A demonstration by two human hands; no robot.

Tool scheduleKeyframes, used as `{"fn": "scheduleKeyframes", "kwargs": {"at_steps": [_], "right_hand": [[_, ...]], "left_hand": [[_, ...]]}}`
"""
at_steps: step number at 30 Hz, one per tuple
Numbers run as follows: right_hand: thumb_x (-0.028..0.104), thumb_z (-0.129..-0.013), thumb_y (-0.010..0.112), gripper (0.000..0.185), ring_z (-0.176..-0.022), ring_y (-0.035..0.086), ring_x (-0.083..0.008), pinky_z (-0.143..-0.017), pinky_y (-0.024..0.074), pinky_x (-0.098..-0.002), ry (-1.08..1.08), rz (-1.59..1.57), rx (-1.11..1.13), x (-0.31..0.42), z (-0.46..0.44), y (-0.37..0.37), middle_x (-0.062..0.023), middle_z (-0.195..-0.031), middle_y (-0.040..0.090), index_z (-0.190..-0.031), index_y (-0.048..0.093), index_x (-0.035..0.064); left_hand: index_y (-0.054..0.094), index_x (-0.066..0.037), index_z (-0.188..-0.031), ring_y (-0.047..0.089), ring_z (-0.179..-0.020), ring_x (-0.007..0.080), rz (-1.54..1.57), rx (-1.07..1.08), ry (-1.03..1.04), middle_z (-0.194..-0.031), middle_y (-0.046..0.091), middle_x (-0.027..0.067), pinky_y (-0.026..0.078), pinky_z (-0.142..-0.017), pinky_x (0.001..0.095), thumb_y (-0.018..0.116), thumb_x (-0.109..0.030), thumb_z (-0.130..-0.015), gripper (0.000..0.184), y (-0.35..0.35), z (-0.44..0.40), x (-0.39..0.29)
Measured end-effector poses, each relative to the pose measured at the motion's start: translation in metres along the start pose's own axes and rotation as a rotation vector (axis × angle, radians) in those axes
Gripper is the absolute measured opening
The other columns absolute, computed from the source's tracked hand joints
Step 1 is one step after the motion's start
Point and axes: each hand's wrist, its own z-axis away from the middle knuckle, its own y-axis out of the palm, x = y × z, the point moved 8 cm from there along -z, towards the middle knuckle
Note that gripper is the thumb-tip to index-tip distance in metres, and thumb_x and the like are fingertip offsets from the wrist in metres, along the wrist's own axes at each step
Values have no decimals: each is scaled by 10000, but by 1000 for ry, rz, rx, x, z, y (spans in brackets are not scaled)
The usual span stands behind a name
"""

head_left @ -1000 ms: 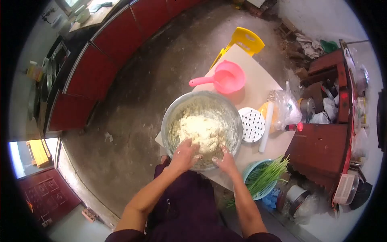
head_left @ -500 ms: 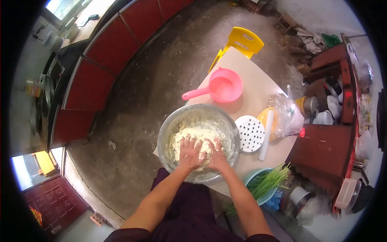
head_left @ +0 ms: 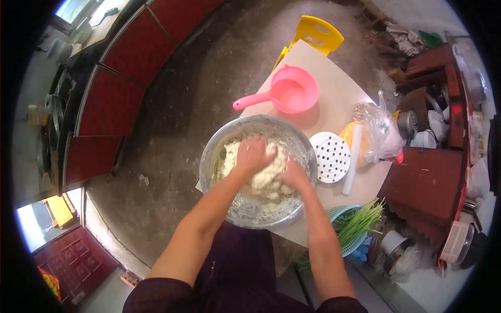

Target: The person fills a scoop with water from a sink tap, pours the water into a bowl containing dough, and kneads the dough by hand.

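Observation:
A wide metal bowl stands on the table's near part, its inner wall smeared with flour. Inside it lies a lumpy, pale mass of dough. My left hand is on the upper left of the dough, its fingers bent over the far side and partly sunk from view. At the dough's right side is my right hand, blurred, with its fingertips hidden in or behind the dough. Beyond the bowl sits a pink ladle, its handle pointing left.
Right of the bowl are a white perforated plate, a white roll and plastic bags on the table. A basket of green stalks stands at the lower right. A yellow chair is at the far end.
Both hands have moved from the near part of the dough, my left hand to its far side and my right hand to its right edge. The dough looks bunched differently.

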Motion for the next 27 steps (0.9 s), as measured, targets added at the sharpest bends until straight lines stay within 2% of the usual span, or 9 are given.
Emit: {"fn": "scheduleKeyframes", "kwargs": {"at_steps": [1, 4, 13, 16, 17, 20, 21, 25, 27], "right_hand": [[296, -578, 782, 750, -1082, 532, -372, -905, 449, -423, 129, 51, -41, 13, 27, -3, -181, -1219, 506, -1240, 516, 64], [275, -595, 770, 687, -1065, 532, -367, -884, 449, -430, -65, 198, -299, 42, 85, 9, -176, -1210, 484, -1203, 532, 61], [158, -569, 740, 604, -1011, 543, -374, -824, 478, -439, -150, 25, -393, 112, 135, -45, -167, -1145, 501, -1140, 563, 71], [137, -567, 735, 588, -1013, 542, -368, -825, 482, -431, -269, 75, -522, 131, 152, -65, -163, -1154, 505, -1129, 569, 81], [153, -589, 722, 578, -1037, 529, -376, -850, 461, -453, -340, 134, -603, 134, 156, -61, -190, -1141, 505, -1133, 549, 66], [182, -621, 706, 668, -1185, 433, -378, -965, 381, -499, -354, 338, -589, 85, 146, 13, -210, -1247, 441, -1246, 487, 99], [220, -668, 695, 743, -1294, 316, -369, -1038, 293, -529, -298, 371, -314, 69, 142, 39, -227, -1339, 362, -1343, 400, 132], [255, -681, 718, 818, -1330, 264, -378, -1043, 284, -523, -130, 426, 47, 50, 165, 60, -205, -1403, 313, -1394, 335, 136], [290, -672, 733, 853, -1338, 256, -372, -1043, 283, -518, 164, 180, 224, 28, 166, 51, -192, -1417, 302, -1405, 321, 143]], "left_hand": [[631, -75, -788, 575, -741, 297, 29, -69, 52, -809, 589, 123, 449, -702, 409, 587, -416, -759, 345, -14, 24, -6], [598, -85, -734, 545, -680, 290, 104, -158, 189, -741, 550, 103, 438, -670, 404, 640, -347, -725, 265, -42, 72, -22], [565, -95, -664, 525, -567, 273, 332, -367, 228, -641, 515, 76, 421, -538, 378, 669, -261, -661, 196, -130, 79, -54], [585, -102, -696, 530, -604, 261, 306, -460, 325, -668, 516, 63, 424, -575, 380, 709, -301, -684, 235, -159, 86, -72], [597, -98, -768, 549, -711, 263, 282, -448, 399, -796, 552, 78, 434, -619, 390, 708, -309, -707, 245, -152, 94, -69], [602, -76, -824, 540, -831, 282, 175, -253, 479, -910, 551, 116, 433, -701, 394, 693, -254, -730, 221, -103, 125, -46], [608, -79, -889, 529, -941, 282, 105, -72, 420, -1015, 549, 119, 430, -764, 403, 689, -205, -731, 217, -74, 138, -30], [633, -94, -916, 532, -980, 296, 169, 258, 448, -1035, 564, 102, 422, -813, 438, 691, -216, -721, 237, -32, 171, -11], [646, -108, -924, 524, -997, 298, 172, 393, 401, -1036, 570, 95, 409, -853, 473, 693, -218, -712, 244, -37, 168, -19]]}}
